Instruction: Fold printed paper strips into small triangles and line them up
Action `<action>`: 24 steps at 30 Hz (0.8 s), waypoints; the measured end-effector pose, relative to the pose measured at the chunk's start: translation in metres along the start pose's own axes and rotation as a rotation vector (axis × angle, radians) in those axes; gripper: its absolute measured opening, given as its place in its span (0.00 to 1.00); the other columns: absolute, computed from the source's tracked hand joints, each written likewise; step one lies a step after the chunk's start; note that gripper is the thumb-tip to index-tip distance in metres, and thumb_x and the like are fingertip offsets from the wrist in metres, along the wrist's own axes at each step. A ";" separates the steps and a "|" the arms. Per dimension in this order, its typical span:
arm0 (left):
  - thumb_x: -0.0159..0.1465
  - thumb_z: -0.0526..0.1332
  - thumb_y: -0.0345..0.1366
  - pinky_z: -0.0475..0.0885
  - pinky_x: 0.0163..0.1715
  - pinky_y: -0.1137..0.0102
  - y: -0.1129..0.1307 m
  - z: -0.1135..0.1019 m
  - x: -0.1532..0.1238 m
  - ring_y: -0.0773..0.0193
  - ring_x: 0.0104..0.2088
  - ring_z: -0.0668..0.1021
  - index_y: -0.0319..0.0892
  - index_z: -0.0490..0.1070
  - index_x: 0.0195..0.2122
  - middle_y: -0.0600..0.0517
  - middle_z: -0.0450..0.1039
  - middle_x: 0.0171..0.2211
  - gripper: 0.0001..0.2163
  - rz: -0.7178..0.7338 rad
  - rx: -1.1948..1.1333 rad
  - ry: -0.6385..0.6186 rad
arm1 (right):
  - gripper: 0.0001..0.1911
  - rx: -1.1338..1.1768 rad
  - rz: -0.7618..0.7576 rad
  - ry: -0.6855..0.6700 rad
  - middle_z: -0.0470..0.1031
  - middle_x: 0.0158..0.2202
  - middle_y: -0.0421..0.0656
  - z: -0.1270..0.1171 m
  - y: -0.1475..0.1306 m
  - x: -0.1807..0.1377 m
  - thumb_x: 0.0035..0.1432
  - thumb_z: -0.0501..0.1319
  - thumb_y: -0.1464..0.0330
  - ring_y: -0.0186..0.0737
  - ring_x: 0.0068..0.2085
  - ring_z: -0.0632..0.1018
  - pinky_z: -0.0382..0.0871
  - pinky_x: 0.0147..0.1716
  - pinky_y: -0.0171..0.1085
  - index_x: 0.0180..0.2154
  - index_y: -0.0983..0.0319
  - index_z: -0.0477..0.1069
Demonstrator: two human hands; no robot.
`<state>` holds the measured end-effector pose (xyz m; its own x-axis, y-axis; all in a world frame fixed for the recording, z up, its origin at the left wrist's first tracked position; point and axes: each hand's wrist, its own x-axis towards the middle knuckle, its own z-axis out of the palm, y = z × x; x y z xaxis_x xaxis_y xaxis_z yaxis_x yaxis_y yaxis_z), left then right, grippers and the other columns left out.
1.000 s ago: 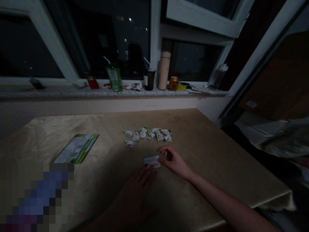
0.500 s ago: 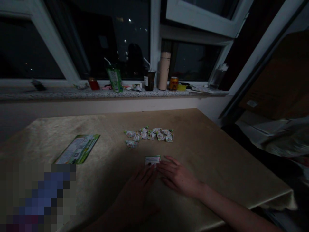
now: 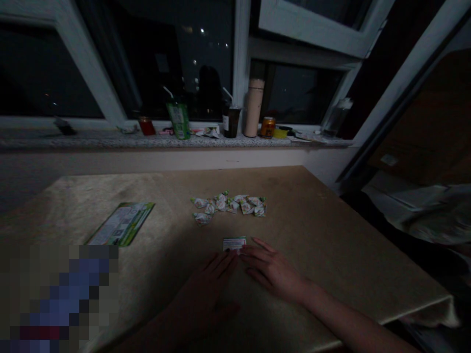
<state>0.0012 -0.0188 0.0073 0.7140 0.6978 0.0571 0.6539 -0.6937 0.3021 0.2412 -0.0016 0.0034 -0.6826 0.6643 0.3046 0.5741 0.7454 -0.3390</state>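
A small white printed slip (image 3: 234,241) with a green edge lies flat on the table, its near side covered by my fingers. My left hand (image 3: 209,282) rests palm down in shadow, fingers stretched out over the slip's near edge. My right hand (image 3: 272,267) lies beside it, fingers extended, with the tips at the slip's right near corner. The two hands' fingertips nearly meet there. Beyond the slip sits a row of several small twisted white-and-green pieces (image 3: 231,203); what they contain cannot be seen.
A flat green-and-white package (image 3: 123,225) lies at the left of the cloth-covered table (image 3: 312,225). A blurred-out patch (image 3: 69,294) hides the near left. The windowsill (image 3: 206,142) holds a green container (image 3: 178,120), a dark cup (image 3: 231,122), a pink flask (image 3: 253,108) and an orange can (image 3: 268,127).
The whole view has shifted slightly, so things appear a little further right. Both hands stay almost in place at the slip.
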 end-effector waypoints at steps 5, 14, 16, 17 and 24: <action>0.59 0.61 0.45 0.56 0.60 0.55 -0.002 0.007 -0.002 0.49 0.63 0.56 0.44 0.41 0.67 0.45 0.46 0.67 0.40 0.004 -0.015 0.013 | 0.21 -0.023 0.010 -0.008 0.65 0.59 0.47 -0.001 -0.001 0.000 0.64 0.54 0.68 0.42 0.61 0.64 0.52 0.63 0.47 0.58 0.60 0.63; 0.60 0.59 0.49 0.50 0.62 0.54 0.000 0.000 0.001 0.49 0.63 0.57 0.40 0.47 0.66 0.43 0.49 0.65 0.37 0.002 0.038 0.009 | 0.22 0.041 0.034 -0.040 0.67 0.58 0.46 -0.001 0.000 0.001 0.65 0.53 0.67 0.40 0.60 0.65 0.42 0.65 0.50 0.60 0.59 0.59; 0.60 0.60 0.50 0.50 0.62 0.54 0.001 -0.002 0.002 0.49 0.63 0.56 0.39 0.48 0.66 0.42 0.49 0.65 0.37 -0.001 0.040 0.000 | 0.22 0.049 0.039 -0.037 0.68 0.58 0.45 -0.002 -0.001 0.001 0.65 0.53 0.67 0.40 0.60 0.66 0.42 0.65 0.51 0.60 0.58 0.59; 0.59 0.60 0.50 0.51 0.62 0.54 0.001 -0.003 0.002 0.48 0.63 0.56 0.38 0.49 0.66 0.42 0.49 0.65 0.38 -0.006 0.036 -0.006 | 0.22 0.050 0.041 -0.034 0.68 0.57 0.45 -0.003 -0.001 0.001 0.65 0.52 0.67 0.40 0.60 0.65 0.41 0.65 0.51 0.60 0.57 0.59; 0.57 0.62 0.48 0.56 0.59 0.55 0.000 0.002 0.001 0.47 0.63 0.56 0.38 0.44 0.67 0.40 0.46 0.66 0.41 -0.036 -0.010 -0.018 | 0.22 0.023 0.049 -0.043 0.64 0.60 0.46 -0.003 -0.002 0.001 0.65 0.52 0.65 0.41 0.62 0.63 0.44 0.65 0.49 0.60 0.59 0.59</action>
<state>0.0025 -0.0180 0.0055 0.6945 0.7189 0.0288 0.6767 -0.6664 0.3130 0.2411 -0.0023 0.0068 -0.6732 0.6964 0.2486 0.5972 0.7103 -0.3726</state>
